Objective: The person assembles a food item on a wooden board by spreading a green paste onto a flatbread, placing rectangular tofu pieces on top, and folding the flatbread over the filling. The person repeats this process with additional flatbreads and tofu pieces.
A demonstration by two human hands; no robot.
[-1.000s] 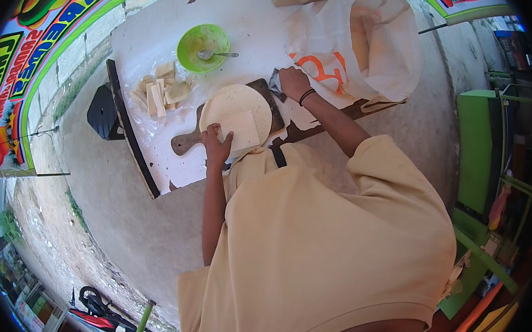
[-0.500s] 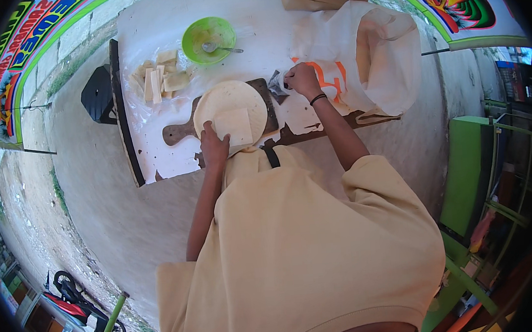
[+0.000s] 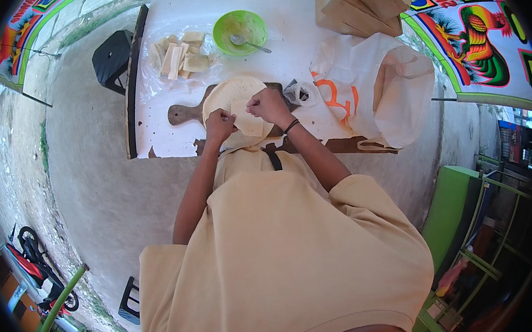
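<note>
A wooden cutting board with a handle lies near the table's front edge. On it sits a round, flat, pale stack of what look like thin wrappers, with a smaller square sheet on top. My left hand is over the sheet's left side, fingers pinched together. Facing it, my right hand hovers over the right side, its fingertips also pinched. Whatever the fingertips hold is too small to make out. Right of the board is a small crumpled plastic bag, dark and whitish.
At the back left, pale strips and squares lie on clear plastic. A green bowl holds a spoon and some residue. To the right are a big white plastic bag with orange print and brown cardboard boxes. A dark stool stands beyond the left edge.
My right hand has left the small plastic bag and come left over the round stack. My left hand has lifted from lying on the square sheet into a pinch. The whole view has shifted.
</note>
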